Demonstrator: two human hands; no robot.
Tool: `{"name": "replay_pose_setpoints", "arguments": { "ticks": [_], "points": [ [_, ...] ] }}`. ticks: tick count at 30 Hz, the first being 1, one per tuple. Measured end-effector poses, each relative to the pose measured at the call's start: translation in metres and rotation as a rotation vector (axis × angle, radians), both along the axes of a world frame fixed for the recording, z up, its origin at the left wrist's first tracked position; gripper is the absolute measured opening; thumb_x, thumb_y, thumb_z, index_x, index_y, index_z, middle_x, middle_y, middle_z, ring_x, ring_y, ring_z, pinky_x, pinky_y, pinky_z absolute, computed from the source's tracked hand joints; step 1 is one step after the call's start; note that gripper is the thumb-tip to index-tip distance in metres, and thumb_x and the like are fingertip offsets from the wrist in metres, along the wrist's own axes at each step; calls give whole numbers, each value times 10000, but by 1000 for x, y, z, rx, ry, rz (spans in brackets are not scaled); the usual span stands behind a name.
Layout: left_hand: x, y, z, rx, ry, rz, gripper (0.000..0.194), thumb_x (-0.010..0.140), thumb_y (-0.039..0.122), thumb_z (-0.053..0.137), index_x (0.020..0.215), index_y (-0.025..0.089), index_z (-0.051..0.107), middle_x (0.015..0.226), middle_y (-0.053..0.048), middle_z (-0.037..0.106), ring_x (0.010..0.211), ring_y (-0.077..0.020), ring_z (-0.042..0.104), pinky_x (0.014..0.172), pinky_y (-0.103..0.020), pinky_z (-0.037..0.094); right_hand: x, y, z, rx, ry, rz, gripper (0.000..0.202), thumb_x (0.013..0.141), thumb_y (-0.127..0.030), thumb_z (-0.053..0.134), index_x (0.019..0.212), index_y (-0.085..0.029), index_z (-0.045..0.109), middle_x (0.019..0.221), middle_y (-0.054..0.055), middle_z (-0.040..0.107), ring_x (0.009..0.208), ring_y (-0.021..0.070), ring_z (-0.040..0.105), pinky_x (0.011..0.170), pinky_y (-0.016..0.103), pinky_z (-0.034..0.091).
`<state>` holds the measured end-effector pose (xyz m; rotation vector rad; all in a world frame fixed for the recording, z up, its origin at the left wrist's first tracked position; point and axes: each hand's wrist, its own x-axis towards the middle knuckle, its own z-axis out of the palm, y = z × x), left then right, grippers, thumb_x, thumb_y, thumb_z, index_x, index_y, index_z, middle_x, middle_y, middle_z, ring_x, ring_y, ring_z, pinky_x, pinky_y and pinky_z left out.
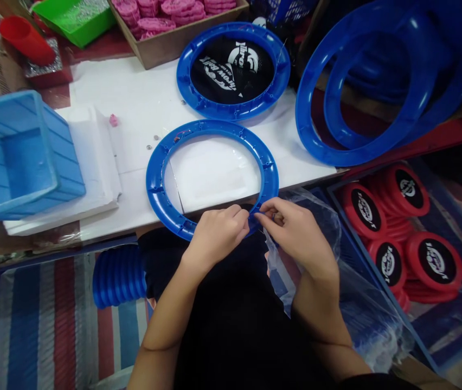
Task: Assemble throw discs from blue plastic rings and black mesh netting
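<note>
A blue plastic ring (155,187), hollow side up with small ribs and posts inside its rim, lies over the near edge of the white-covered table. My left hand (220,233) is closed at the ring's near right rim, its fingers bunched together. Beside it, my right hand (296,230) pinches with thumb and index finger at the same stretch of rim. What sits between the fingertips of either hand is too small to make out. Just behind lies a second blue ring (184,81) with black printed fabric (231,70) across its middle.
Left stands a light-blue bin (62,146) on white sheets (101,157). A carton (149,51) of pink pieces, a green tray (78,32) and a red cup (27,40) are behind. More blue rings (308,108) lean at right, above a crate (381,325) holding red discs (434,262).
</note>
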<state>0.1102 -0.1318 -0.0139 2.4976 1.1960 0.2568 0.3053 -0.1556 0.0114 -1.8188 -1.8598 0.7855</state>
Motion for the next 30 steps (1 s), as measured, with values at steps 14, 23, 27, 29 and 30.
{"name": "replay_pose_setpoints", "arguments": {
  "ticks": [14,23,27,29,30],
  "points": [
    [-4,2,-6,-47,-107,9,182,1009,160,553,988,200,729,943,-38,748,784,-192,707,626,-305,420,8,10,-14,160,-76,-83,151,966,-357,706,869,-246,674,671,-30,600,648,175,572,682,312,412],
    [-12,5,9,-89,-107,9,208,1036,244,550,1009,199,751,969,-67,781,871,-223,749,700,-305,496,0,1,-24,75,-5,-170,230,950,-417,717,818,-247,634,541,-97,358,528,127,376,605,298,332],
    [4,4,22,-77,9,109,247,1054,262,508,1070,168,736,1007,-107,789,822,-271,757,660,-349,509,-3,2,-26,-28,109,-197,223,930,-433,715,836,-238,659,548,-89,408,544,133,385,567,295,309],
    [10,5,23,-101,24,112,261,1047,198,481,1079,168,738,1019,-109,798,835,-279,763,675,-357,521,-3,3,-27,-63,146,-199,241,920,-453,715,832,-233,668,550,-81,439,551,135,395,562,295,304],
    [11,6,23,-123,8,117,262,1040,178,483,1073,176,743,1020,-104,803,854,-274,767,699,-352,531,-3,4,-27,-73,150,-200,252,914,-461,719,821,-232,667,548,-80,447,551,134,393,561,295,300]
  ]
}}
